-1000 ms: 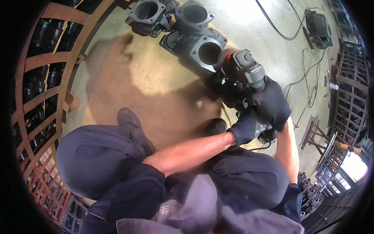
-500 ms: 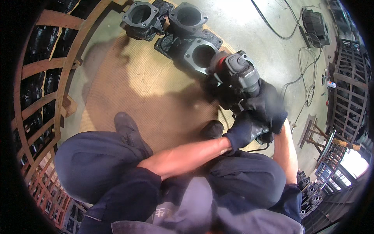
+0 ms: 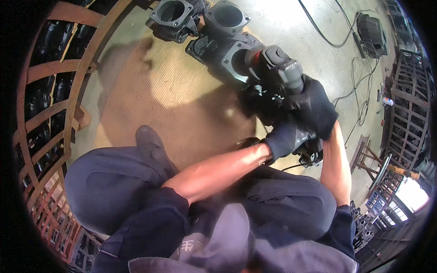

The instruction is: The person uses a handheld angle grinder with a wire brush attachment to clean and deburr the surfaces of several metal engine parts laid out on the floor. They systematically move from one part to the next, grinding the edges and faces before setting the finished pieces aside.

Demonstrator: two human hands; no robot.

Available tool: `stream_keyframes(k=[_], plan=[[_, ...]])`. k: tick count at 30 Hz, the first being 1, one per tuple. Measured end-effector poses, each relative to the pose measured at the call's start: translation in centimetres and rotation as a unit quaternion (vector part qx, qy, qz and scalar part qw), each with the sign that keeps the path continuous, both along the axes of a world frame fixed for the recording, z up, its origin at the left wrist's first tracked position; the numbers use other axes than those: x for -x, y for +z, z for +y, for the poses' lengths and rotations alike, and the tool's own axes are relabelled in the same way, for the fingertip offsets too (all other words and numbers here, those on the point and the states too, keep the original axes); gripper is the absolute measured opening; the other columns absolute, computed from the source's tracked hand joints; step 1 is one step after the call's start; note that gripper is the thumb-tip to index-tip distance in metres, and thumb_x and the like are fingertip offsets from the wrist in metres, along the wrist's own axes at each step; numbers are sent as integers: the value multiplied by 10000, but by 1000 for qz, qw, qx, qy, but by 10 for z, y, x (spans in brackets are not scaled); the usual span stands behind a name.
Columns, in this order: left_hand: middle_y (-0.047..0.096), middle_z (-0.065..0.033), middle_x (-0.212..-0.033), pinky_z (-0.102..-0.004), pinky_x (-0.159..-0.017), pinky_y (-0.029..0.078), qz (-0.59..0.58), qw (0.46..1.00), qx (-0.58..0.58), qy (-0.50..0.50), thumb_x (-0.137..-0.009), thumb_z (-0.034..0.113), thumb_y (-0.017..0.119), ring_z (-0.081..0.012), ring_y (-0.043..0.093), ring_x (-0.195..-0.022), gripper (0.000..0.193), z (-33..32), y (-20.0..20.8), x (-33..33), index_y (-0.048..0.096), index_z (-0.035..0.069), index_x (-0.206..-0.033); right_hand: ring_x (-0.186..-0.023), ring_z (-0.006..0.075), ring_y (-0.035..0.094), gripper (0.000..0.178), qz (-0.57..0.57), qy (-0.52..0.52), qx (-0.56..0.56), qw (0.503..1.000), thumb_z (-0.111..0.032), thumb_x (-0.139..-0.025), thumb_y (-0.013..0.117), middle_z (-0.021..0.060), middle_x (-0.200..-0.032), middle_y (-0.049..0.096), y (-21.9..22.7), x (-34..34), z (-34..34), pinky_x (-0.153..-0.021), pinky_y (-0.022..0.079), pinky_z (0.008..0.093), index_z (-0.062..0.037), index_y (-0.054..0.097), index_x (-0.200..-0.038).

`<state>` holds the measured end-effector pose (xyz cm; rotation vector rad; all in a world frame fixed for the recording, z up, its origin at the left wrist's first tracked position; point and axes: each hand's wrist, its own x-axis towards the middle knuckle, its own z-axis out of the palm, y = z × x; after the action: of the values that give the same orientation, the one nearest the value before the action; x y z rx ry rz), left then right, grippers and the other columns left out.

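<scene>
Angle grinder (image 3: 278, 61): the thing in use; held over the right side of the ribbed tan mat (image 3: 150, 104), toward the far right corner; its head, with a red patch, turned to the castings
Right hand (image 3: 316, 107): black-gloved; wrapped around the grinder's body, just behind the head
Left hand (image 3: 289, 141): dark-gloved; fingers curled about the rear of the grinder, just below the right hand; the two hands close together, wrists crossing in view
Near casting (image 3: 229, 63): dark, with a bare grey flange and round bore; by the mat's far edge; the grinder's head overlaps the flange's right side, but whether disc and metal touch is hidden
Other castings: one upright flanged casting (image 3: 227, 30) just beyond; another, the left casting (image 3: 175, 26), at the mat's far left corner; both clear of the tool
Progress: seems mid-work at the near flange; all three flanges show smooth grey faces, though which are finished and what is left cannot be told
Floor (image 3: 314, 45): grey, past the mat's right edge; loose cable (image 3: 318, 27) and black case (image 3: 371, 32) lie there
</scene>
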<state>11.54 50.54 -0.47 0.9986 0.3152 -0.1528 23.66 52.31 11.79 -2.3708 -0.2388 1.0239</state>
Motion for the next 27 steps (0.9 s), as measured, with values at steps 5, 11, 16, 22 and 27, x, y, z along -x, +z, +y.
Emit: stream_keyframes(k=[5,11,16,22,27], plan=[[716,-116,-1030,-351,-855,532,-7,991,132,27,-876,202,773,-213,668,-1003,292,-35,-3,38,695,30,-1099,-881,196,682,594,-4,18,64,998,-205,-649,796,156,-988,752,5,29,-19,-867,542,352,41,678,-1176],[621,-126,-1336,-281,-959,523,87,960,45,-262,-1045,54,534,-151,612,-1197,328,17,57,48,548,-29,-1362,-912,343,739,580,9,61,162,985,-212,-646,803,219,-972,754,31,49,-15,-830,564,395,-12,676,-1176],[713,-103,-1070,-356,-864,527,-27,996,72,-40,-877,219,764,-197,662,-1034,349,-46,-11,68,674,58,-1173,-902,300,735,557,2,68,167,984,-208,-654,818,200,-1000,758,26,44,-20,-838,566,390,-3,685,-1155],[694,-139,-1127,-347,-917,522,-39,986,-5,-159,-901,246,751,-201,649,-1077,414,10,38,1,649,41,-1245,-836,302,685,460,-71,17,-5,997,-57,-619,744,152,-956,711,9,16,-48,-788,555,385,-15,680,-1073],[681,-130,-1172,-335,-926,518,-92,993,60,-36,-918,228,740,-191,631,-1089,399,-21,4,-5,641,36,-1253,-837,372,669,465,-59,32,-6,998,-48,-595,769,171,-956,681,2,10,-38,-781,556,386,-41,688,-1053]])
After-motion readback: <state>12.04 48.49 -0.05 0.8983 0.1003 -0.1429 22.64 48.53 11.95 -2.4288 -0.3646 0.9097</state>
